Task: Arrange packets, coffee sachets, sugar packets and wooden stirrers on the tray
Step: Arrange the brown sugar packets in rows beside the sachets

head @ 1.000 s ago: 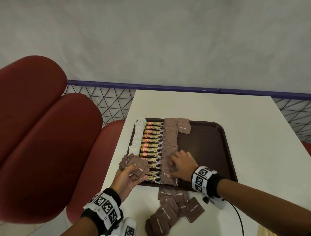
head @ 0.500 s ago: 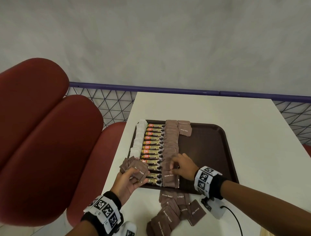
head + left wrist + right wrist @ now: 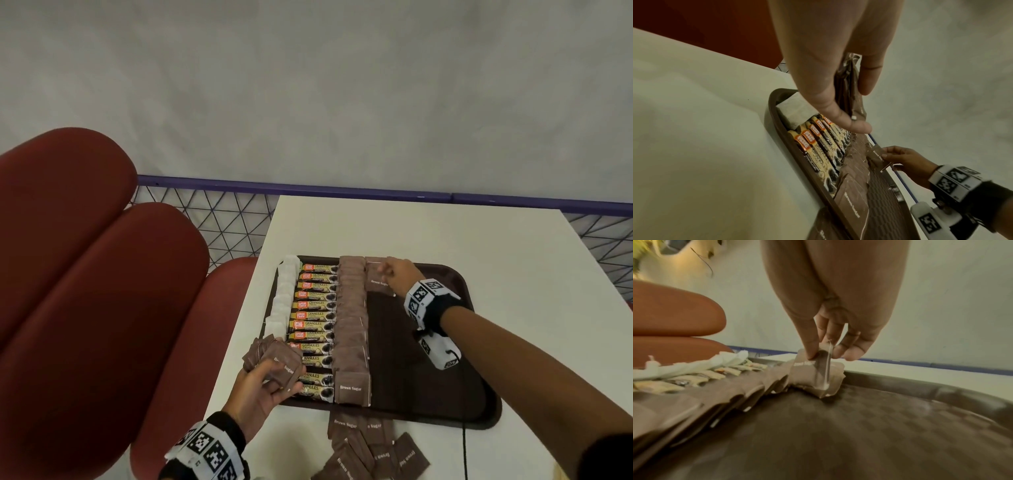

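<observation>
A dark brown tray lies on the white table. On it, from the left, run a column of white packets, a column of coffee sachets and a column of brown sugar packets. My right hand pinches a brown sugar packet at the tray's far end, at the head of a second sugar column; the pinched packet stands partly on edge. My left hand grips a fanned stack of brown sugar packets over the tray's near left corner. No stirrers are visible.
Loose brown sugar packets lie on the table in front of the tray. Red chair backs stand to the left of the table. A purple rail with mesh runs behind. The tray's right half is bare.
My right hand has moved from the near end of the sugar column to the tray's far end, where it now pinches a packet. My left hand has stayed put with its stack.
</observation>
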{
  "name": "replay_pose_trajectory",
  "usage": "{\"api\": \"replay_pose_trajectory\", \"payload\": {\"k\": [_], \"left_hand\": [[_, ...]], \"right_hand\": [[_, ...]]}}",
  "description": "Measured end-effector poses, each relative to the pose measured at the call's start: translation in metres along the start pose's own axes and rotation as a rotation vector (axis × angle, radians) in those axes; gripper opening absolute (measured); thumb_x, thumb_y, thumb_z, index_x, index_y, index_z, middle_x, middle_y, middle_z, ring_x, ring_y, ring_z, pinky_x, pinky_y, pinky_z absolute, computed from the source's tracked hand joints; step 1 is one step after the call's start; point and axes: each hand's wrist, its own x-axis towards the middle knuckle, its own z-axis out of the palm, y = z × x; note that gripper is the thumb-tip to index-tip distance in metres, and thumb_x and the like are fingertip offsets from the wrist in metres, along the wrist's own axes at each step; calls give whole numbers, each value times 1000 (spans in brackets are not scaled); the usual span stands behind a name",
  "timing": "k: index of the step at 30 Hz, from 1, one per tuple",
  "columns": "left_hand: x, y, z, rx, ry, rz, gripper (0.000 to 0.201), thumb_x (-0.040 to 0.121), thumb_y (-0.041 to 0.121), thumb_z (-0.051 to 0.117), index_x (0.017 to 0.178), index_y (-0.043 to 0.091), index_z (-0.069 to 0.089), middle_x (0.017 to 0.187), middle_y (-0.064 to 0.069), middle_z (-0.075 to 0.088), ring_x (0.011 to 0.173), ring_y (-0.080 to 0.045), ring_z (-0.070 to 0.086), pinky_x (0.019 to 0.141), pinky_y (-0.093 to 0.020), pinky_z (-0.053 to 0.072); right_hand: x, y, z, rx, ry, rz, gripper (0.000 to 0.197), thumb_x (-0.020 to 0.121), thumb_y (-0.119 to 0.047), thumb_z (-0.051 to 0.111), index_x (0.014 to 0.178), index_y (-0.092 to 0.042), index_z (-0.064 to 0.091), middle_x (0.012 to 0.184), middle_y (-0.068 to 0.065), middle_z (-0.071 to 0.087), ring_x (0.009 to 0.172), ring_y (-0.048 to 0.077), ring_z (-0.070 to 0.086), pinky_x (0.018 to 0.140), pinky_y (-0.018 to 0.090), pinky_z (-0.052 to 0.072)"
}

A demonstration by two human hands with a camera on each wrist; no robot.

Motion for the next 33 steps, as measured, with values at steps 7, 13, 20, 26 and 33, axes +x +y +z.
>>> {"api": "replay_pose_trajectory", "payload": {"k": [7,13,20,26,33], "left_hand": [[4,4,-4,3,11,-5,29,90,-3,43,110,10,59,109,-24,66,99,-38,64,68,-39,60],[4,6,-2,4,-6,-12,27,90,-2,43,104,10,63,104,-22,68,97,-38,66,69,-39,60],[3,4,4,50,6,2,26,89,-3,49,109,9,62,102,-19,69,98,-36,65,70,-42,59],[0,3,13,89,-6,36,34,85,-4,57,109,20,62,105,-13,70,87,-30,70,67,-39,60],[-5,0,25,123,-48,51,38,80,-2,63,114,16,60,109,-17,68,83,-30,71,59,-36,58]], "right_hand": [[12,-1,14,-442,28,13,30,92,-12,48,122,-9,48,125,16,51,115,34,49,95,38,43],[17,3,23,-553,109,-40,40,88,-4,47,127,-7,45,130,12,46,124,28,38,97,35,38],[11,4,23,-501,213,-79,39,85,1,47,123,-7,44,126,14,45,118,29,40,89,34,40],[-14,-7,19,-353,172,-221,36,90,-17,52,124,-5,45,127,14,45,121,29,37,98,34,37],[-90,-36,21,156,-159,-443,13,89,-27,59,89,-15,54,85,-8,50,78,6,46,71,10,39]]}}
